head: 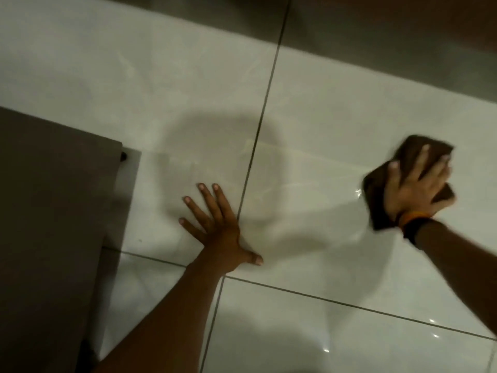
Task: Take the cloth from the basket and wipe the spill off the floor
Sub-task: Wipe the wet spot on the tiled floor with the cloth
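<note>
**Wiping a wet tile: pressing hand and bracing hand**

The right hand [415, 188] lies flat on a dark brown cloth [382, 184], fingers spread and palm down, pinning it to the floor [322, 103] rather than clutching it. The cloth sits on the right-hand tile, well right of the long grout line [265, 114]; its outline is blurred, which suggests a stroke in progress. The left hand [215, 230] is open and empty, palm on the floor just left of that grout line, and appears to bear the person's weight. A grey furniture panel [53, 211] fills the left edge of the view. The basket is not in view.

Faint streaks and glints [295, 187] lie between the grout line and the cloth; these are probably the remaining liquid, though glare on the glossy tile makes the spill's limits uncertain.

To do this step well: keep the palm flat so the whole cloth meets the tile, work in overlapping strokes from the spill's outer edge toward its middle, and turn to a dry face once the cloth is soaked. The bracing hand should stay on dry tile, since a wet glossy surface may let it slip.
</note>
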Motion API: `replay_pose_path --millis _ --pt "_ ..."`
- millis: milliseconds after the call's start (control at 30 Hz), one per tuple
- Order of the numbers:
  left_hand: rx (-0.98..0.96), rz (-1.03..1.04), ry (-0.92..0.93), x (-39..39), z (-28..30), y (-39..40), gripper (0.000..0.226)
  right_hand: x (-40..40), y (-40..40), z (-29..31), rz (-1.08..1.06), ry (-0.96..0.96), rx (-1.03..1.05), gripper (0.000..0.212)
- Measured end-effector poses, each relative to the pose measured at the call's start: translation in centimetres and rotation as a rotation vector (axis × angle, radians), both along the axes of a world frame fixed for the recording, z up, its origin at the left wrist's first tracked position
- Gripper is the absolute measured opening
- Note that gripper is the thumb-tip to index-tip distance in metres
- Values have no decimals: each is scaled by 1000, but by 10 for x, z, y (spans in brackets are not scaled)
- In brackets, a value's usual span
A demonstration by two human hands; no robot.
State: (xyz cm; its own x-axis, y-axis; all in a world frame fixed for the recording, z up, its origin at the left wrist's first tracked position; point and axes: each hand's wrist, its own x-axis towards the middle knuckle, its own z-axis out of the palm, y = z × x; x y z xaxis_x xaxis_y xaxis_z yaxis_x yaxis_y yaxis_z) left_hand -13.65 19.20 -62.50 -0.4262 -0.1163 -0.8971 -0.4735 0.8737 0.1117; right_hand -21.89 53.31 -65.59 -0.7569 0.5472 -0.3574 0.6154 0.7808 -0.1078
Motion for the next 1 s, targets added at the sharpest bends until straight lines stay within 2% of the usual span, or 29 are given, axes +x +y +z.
replay_pose_path --millis 67,100,167,267,333,400,500,567,633,700,833,900,1000 --pt "3 -23 32 3 -2 -3 196 -53 -22 -9 -178 53 34 82" --pt "1 -32 47 4 -4 -3 195 -70 -38 -12 -149 54 54 82" --pt "-11 -37 73 6 -7 -3 194 -82 -71 -17 166 65 82 78" --pt "-41 -32 72 7 -7 -2 194 -44 -100 -11 830 55 71 71" --pt "-51 -35 67 7 -6 0 197 -7 -79 -2 1068 -12 82 71" --pt "-47 -26 67 6 -8 -1 201 14 -32 4 1057 -53 80 72" --pt "-48 -22 46 3 -8 0 204 15 19 5 646 -80 115 77" --pt "-37 -15 34 2 -6 0 204 20 7 -1 433 -68 133 79" --pt "-12 -17 14 3 -3 -1 201 40 -31 0 340 -55 133 80" --pt "7 -31 0 2 1 -3 197 79 -73 4 377 -53 120 82" --pt "47 -65 2 2 9 -8 189 140 -156 4 692 -85 94 81" --pt "42 -67 14 2 11 -6 188 123 -180 0 775 -35 31 79" --pt "29 -89 51 4 10 -6 188 76 -171 -5 868 30 17 72"
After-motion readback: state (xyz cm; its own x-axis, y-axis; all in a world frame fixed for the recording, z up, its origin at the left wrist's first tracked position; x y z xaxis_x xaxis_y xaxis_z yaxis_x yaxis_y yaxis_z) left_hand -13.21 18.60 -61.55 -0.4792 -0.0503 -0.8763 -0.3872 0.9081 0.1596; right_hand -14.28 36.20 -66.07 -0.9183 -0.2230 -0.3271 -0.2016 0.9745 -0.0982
